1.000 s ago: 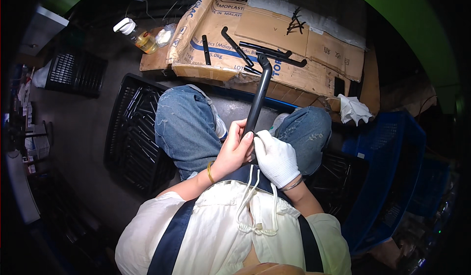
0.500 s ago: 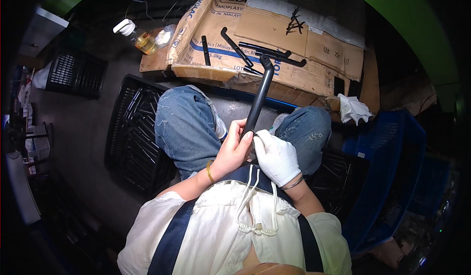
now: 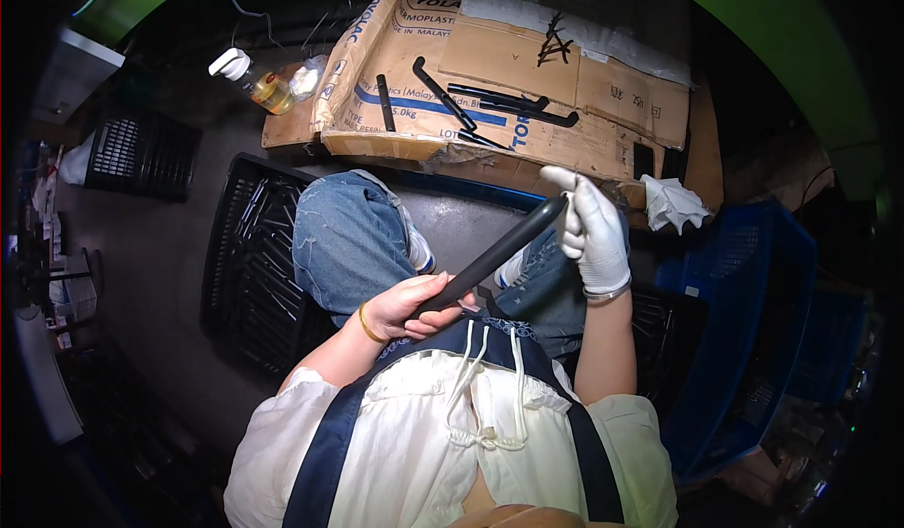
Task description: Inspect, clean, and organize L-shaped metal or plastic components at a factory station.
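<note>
I sit with my knees up over a dark floor. My bare left hand [image 3: 412,306] grips the near end of a long black rod [image 3: 499,254], which slants up to the right. My right hand [image 3: 593,229], in a white glove, closes around the rod's far end. The rod lies across my lap, above my blue jeans.
A black crate [image 3: 247,274] with several black parts stands at my left. A blue crate [image 3: 753,330] is at my right, with a white rag [image 3: 676,204] behind it. Flattened cardboard [image 3: 508,76] ahead carries several black rods. A small bottle [image 3: 266,85] of yellow liquid stands at the far left.
The rod has tipped from nearly upright to slanting right. My gloved right hand slid from the rod's near end up to its far end. My left hand kept its grip.
</note>
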A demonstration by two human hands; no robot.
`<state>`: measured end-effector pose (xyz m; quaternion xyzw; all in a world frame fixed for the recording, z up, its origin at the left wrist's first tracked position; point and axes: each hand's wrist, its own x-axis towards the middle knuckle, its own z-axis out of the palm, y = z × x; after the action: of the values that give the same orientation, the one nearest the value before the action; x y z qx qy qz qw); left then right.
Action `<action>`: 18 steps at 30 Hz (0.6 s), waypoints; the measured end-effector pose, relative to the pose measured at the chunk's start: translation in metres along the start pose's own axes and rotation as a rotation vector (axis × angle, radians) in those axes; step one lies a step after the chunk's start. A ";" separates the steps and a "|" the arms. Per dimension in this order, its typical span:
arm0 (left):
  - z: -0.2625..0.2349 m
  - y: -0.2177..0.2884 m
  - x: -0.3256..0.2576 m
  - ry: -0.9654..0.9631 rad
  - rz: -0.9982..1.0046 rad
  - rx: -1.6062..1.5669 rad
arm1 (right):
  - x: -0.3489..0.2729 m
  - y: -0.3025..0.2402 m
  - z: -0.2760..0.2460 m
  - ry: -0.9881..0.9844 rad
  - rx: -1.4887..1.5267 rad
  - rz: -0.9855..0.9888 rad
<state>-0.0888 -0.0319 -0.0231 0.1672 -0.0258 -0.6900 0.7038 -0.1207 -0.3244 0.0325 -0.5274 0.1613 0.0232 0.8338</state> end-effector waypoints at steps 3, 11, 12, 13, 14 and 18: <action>-0.005 0.001 0.000 0.005 -0.007 -0.038 | 0.003 0.009 0.005 -0.133 0.111 0.026; 0.021 0.029 0.028 0.590 0.348 0.970 | -0.002 0.041 0.048 0.051 -0.043 0.222; 0.024 0.030 0.032 0.660 0.399 1.100 | -0.004 0.044 0.052 0.034 -0.084 0.198; 0.026 0.030 0.036 0.744 0.518 1.333 | -0.006 0.046 0.055 0.042 -0.067 0.187; 0.028 0.030 0.037 0.755 0.608 1.443 | -0.007 0.048 0.057 0.040 -0.033 0.184; 0.030 0.029 0.037 0.717 0.843 1.666 | -0.013 0.049 0.054 0.024 0.058 0.171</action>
<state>-0.0669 -0.0748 0.0055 0.7826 -0.3443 -0.0546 0.5157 -0.1303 -0.2530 0.0151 -0.4876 0.2162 0.0832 0.8418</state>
